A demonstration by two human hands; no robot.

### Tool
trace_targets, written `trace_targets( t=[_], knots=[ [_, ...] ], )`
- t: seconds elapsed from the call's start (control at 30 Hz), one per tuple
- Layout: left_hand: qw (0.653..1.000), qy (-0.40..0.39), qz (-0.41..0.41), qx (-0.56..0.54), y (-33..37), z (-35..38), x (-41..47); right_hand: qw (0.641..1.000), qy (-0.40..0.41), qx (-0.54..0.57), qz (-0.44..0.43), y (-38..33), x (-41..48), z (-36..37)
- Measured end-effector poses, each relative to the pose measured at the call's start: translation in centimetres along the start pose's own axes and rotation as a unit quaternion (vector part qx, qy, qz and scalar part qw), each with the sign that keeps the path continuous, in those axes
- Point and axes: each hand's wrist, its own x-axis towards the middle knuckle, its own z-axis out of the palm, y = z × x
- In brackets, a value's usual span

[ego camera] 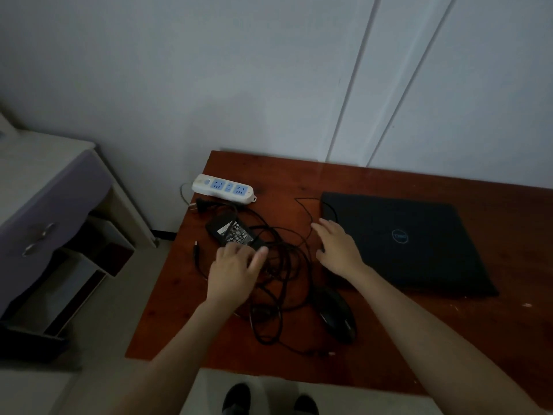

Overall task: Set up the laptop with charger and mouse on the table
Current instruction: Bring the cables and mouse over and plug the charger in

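Both of your hands are spread and holding nothing, the left hand (pixel 236 266) over the tangled cable (pixel 281 265) by the charger (pixel 232 232), likely to sort it, the right hand (pixel 338 250) at the shut laptop (pixel 404 244), mouse (pixel 336 314) nearer you.

both bare forearms reach into view from the bottom edge, angled toward twelve o'clock and converging slightly. the left hand (pixel 235 269) is palm down, back of the hand facing the camera, its fingers (pixel 231 250) loosely curled toward eleven o'clock with the thumb splayed out toward one o'clock; nothing visibly gripped. the right hand (pixel 339 251) is also palm down, flat and relaxed, fingers spread and pointing toward ten o'clock, the thumb tucked low on its seven o'clock side; it grips nothing. the two hands lie near each other but apart, the right forearm running long toward five o'clock.
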Motion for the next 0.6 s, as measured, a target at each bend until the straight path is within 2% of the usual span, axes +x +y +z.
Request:
trace_targets(
  t=[0.03,0.1,0.17,0.27,0.33,0.37,0.4,0.47,0.53,0.6],
  knots=[
    [0.997,0.022,-0.066,-0.036,-0.6,0.3,0.6,0.998,-0.029,-0.047,-0.028,-0.4,1.0,0.6],
    [0.986,-0.031,-0.149,-0.063,-1.5,1.0,1.4,0.985,-0.082,-0.144,-0.049,-0.8,2.8,1.6],
    [0.980,-0.110,-0.158,-0.048,-2.0,1.8,1.4,0.963,-0.095,-0.245,-0.060,-0.7,3.9,1.3],
    [0.982,-0.127,-0.112,0.084,-1.7,2.3,1.3,0.961,-0.055,-0.265,-0.054,0.5,4.1,-1.9],
    [0.977,-0.136,-0.098,0.132,-1.1,2.7,1.4,0.987,0.066,-0.142,-0.037,1.4,3.8,-5.7],
    [0.977,-0.145,-0.099,0.123,-0.7,2.8,1.4,0.987,0.155,-0.026,-0.011,1.7,3.5,-8.2],
    [0.978,-0.151,-0.102,0.100,-0.2,2.9,1.5,0.967,0.235,0.100,0.019,1.7,2.8,-10.8],
    [0.983,-0.143,-0.095,0.066,0.5,3.1,1.9,0.883,0.351,0.307,0.053,1.8,0.7,-16.1],
    [0.989,-0.100,-0.101,0.029,1.2,2.5,2.5,0.799,0.429,0.418,0.052,1.8,-2.3,-20.7],
    [0.992,-0.069,-0.091,-0.058,2.0,1.8,3.3,0.728,0.481,0.486,0.049,2.0,-5.0,-23.8]
  ],
)
